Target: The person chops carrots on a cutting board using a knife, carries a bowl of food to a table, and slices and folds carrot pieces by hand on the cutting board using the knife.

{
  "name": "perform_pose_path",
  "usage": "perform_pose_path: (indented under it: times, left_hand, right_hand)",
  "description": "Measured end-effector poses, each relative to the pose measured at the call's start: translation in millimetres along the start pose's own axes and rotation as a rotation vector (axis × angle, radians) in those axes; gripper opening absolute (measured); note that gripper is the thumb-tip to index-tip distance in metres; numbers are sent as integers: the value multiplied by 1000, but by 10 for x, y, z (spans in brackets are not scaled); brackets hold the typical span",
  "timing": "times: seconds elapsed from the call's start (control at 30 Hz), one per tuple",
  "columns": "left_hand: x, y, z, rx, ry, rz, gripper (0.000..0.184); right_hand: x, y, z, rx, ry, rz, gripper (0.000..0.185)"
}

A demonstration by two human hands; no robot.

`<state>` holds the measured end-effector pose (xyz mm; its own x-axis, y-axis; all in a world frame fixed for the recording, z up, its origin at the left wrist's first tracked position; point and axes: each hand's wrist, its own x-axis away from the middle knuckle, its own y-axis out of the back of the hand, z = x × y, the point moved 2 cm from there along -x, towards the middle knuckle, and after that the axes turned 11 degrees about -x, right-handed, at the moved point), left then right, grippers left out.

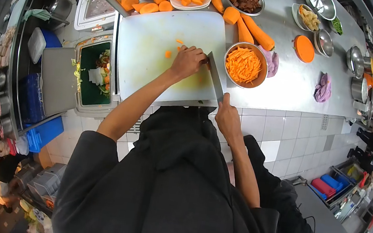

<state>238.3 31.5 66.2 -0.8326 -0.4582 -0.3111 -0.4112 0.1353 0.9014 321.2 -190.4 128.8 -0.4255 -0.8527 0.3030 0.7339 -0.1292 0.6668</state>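
The fingers of the right hand [228, 118] are wrapped around the handle of a knife [216, 78], its blade slanting over the right edge of a white cutting board [150, 38]. The fingers of the left hand [188, 64] are bent and drawn together near the blade's tip; whether they pinch anything cannot be told. Small orange pieces [168, 54] lie on the board, near the left hand. Just right of the board stands a metal bowl [264, 73] of orange shreds [242, 64]; beyond it, whole carrots [258, 31] lie on the steel table [292, 86].

comm. kitchen w/ steel counter [293, 82], chopping bd [143, 52].
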Motion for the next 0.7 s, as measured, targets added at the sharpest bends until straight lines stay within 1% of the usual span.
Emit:
perform_pose_path:
  times: [0.17, 0.23, 0.27, 0.3, 0.33, 0.37, 0.4, 0.43, 0.47, 0.5, 0.53, 0.57, 0.7]
  left_hand:
    - [25, 32, -53, -5, 58, 43, 7]
    - [40, 58, -125, 8, 150, 85, 9]
    - [73, -10, -161, 113, 119, 97, 10]
    - [71, -182, -85, 178, 113, 76, 12]
    - [82, -571, -33, 123, 247, 82, 15]
    - [105, -680, 14, 124, 253, 23, 14]
    - [166, -659, -11, 105, 260, -4, 13]
    - [205, -660, -46, 76, 289, -12, 13]
    - [202, -697, -73, 81, 354, 43, 13]
    - [158, -341, -262, -143, 318, -126, 12]
    - [181, -211, -293, -139, 298, -58, 11]
    - [134, -158, -328, -109, 411, 27, 12]
    - [187, -162, -462, -139, 479, -9, 10]
  right_hand:
    - [-9, -62, -100, -25, 57, -39, 23]
    - [8, -66, -99, -60, 67, -58, 28]
    - [57, -71, -106, -18, 19, -50, 27]
    - [36, -70, -101, 25, 28, -30, 28]
    - [47, -70, -139, 158, 231, 52, 43]
    - [69, -33, 25, 31, 169, 35, 39]
    - [37, -102, -96, 169, 334, 62, 38]
    - [53, -97, -22, 84, 143, 84, 36]
    - [-61, -299, -483, 180, 258, -72, 38]
    - [-85, -200, -257, 96, -164, 6, 45]
    - [-48, -146, -274, 60, -107, -11, 46]
    - [-65, -134, -303, 31, -42, -12, 46]
    - [-134, -84, -417, -40, 86, 49, 49]
